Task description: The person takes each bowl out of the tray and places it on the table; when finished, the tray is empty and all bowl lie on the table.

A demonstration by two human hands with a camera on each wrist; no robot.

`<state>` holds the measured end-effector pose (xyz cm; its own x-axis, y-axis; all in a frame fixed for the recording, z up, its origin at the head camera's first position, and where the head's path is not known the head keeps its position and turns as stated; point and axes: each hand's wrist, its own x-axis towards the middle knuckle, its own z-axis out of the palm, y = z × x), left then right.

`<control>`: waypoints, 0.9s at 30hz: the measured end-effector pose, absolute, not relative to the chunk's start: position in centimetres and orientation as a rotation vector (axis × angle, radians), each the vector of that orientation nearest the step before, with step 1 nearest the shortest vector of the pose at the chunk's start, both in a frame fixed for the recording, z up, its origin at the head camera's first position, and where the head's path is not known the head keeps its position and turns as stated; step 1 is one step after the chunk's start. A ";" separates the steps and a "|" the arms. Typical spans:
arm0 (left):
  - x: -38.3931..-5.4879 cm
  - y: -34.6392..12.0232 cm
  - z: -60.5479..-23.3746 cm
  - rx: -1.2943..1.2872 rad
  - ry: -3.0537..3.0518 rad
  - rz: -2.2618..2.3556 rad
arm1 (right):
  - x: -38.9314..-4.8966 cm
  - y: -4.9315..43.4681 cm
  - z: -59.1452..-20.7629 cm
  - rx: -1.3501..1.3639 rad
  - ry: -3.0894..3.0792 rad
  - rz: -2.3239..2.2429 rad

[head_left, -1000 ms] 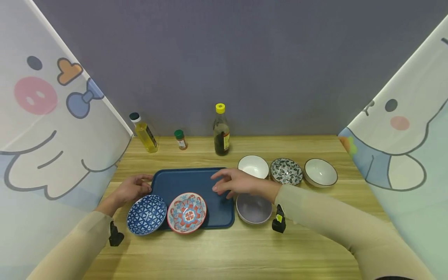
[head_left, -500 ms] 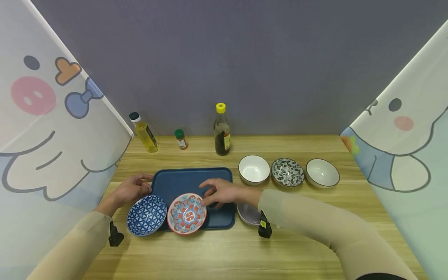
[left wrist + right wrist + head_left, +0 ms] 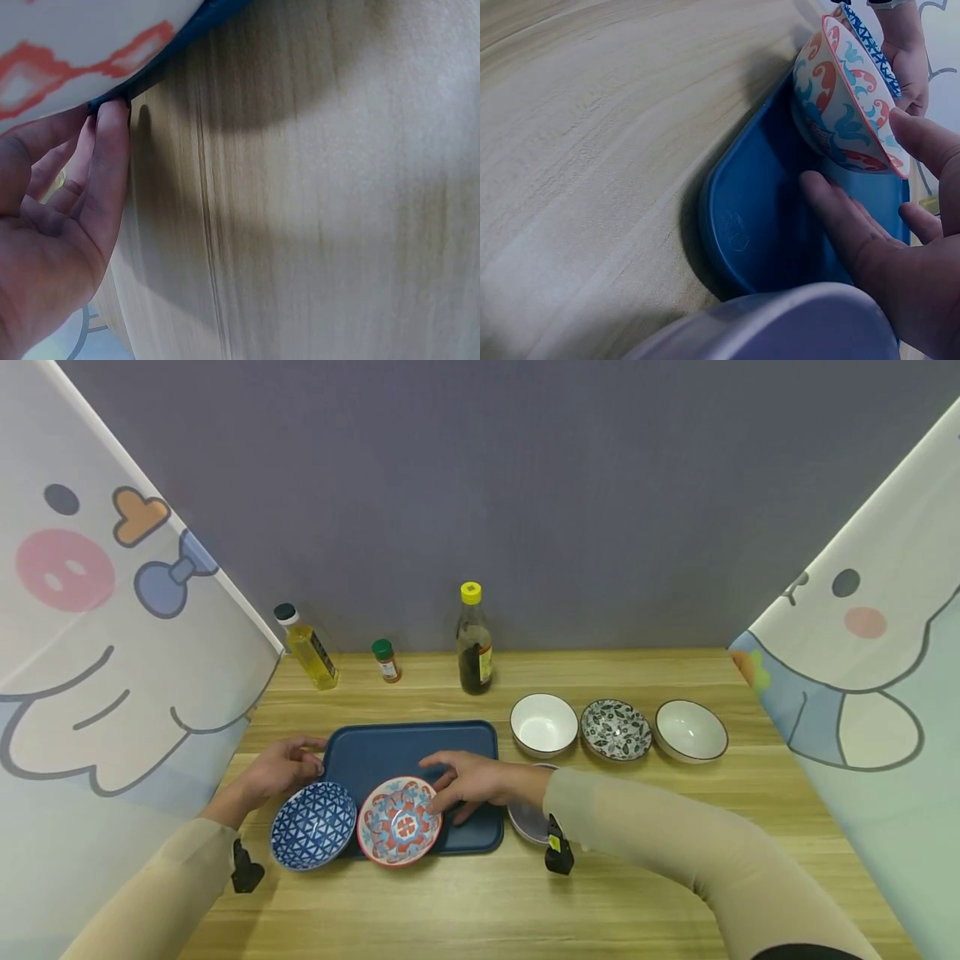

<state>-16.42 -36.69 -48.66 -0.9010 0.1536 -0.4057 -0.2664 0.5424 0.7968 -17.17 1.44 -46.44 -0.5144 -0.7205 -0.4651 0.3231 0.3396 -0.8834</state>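
Observation:
My left hand [image 3: 281, 768] pinches the left rim of the dark blue tray [image 3: 405, 739] between thumb and fingertips. Close beside it, a blue-and-white patterned bowl [image 3: 313, 827] overlaps the tray's front left corner. The left wrist view shows a bowl's white outside with orange-red marks above the fingertips. To the right of the blue bowl, a red-rimmed floral bowl [image 3: 400, 827] sits tilted at the tray's front edge. My right hand [image 3: 474, 779] spreads its fingers over the tray, one fingertip right at that bowl's rim and the thumb lower, beside its wall [image 3: 832, 112].
A greyish-purple bowl [image 3: 528, 827] stands right of the tray, partly under my right wrist. Behind it are a white bowl [image 3: 543, 724], a black-leaf-patterned bowl [image 3: 617, 730] and another white bowl [image 3: 691, 731]. An oil bottle [image 3: 311, 652], spice jar [image 3: 387, 662] and dark sauce bottle [image 3: 475, 647] line the back.
My right hand has moved left and slightly nearer, from the tray's right end to the red-rimmed bowl. My left hand stays at the tray's rim.

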 end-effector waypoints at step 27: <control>-16.2 -36.5 -48.8 -0.092 2.377 1.309 | -16.4 1.4 -46.9 -0.275 1.431 -1.409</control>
